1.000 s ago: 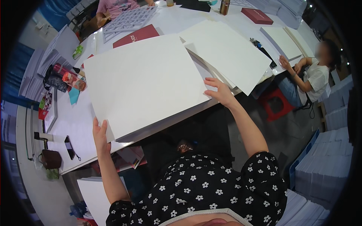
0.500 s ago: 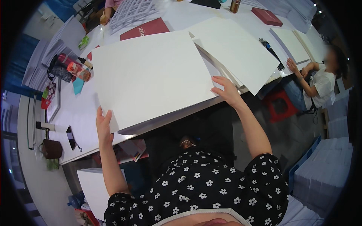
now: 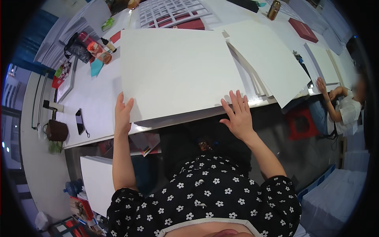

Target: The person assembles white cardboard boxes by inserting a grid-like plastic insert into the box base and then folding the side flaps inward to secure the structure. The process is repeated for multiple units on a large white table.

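A large white rectangular slab, a board or an even stack of sheets, lies at the table's front edge; its shaded front side shows some thickness. My left hand rests along its left edge near the front corner, fingers stretched and thumb apart. At the front right, my right hand is spread open, fingertips at the slab's front edge and thumb pointing left. Neither hand is closed round anything. To the right, more large white sheets lie at an angle, with narrow strips beside them.
Bottles and a dark pouch stand at the left. A phone lies near the front left edge. Behind the slab are a white lattice sheet and a red board. A seated person works at the right beside a red stool.
My right hand has shifted from the slab's right corner to its front edge, and its fingers have spread. The lattice sheet now overlaps the red board. The whole view has shifted.
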Tool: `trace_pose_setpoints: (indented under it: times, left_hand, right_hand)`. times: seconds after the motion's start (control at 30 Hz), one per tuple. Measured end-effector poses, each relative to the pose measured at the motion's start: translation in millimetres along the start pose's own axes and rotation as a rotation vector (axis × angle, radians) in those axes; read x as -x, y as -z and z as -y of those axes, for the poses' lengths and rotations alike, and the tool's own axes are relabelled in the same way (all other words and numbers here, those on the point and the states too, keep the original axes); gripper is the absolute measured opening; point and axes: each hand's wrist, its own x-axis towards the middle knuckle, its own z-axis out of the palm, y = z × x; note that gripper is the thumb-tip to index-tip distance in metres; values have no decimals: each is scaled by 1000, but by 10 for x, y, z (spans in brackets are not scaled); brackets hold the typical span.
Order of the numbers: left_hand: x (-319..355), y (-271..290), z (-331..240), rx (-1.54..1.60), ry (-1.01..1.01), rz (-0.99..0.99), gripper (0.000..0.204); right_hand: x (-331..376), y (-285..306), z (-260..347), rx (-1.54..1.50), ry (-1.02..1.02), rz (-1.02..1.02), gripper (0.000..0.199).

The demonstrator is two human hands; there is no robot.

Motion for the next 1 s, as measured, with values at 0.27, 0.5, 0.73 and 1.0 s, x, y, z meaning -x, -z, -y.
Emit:
trace_pose_setpoints:
  times: [0.27,0.5,0.73,1.0]
  left_hand:
    - [3,-57,-46,-20,0,1,49]
    - [-19,6,52,-182,-67,-29,49]
    - [-34,0,110,-337,-191,-50,45]
    - [-45,110,263,-375,-143,-56,53]
  right_hand:
    - [-4,-37,51,74,2,50,84]
    - [-103,-10,204,50,26,36,81]
    - [-279,-189,581,-66,137,54,84]
    - [-317,-278,723,-26,160,63,79]
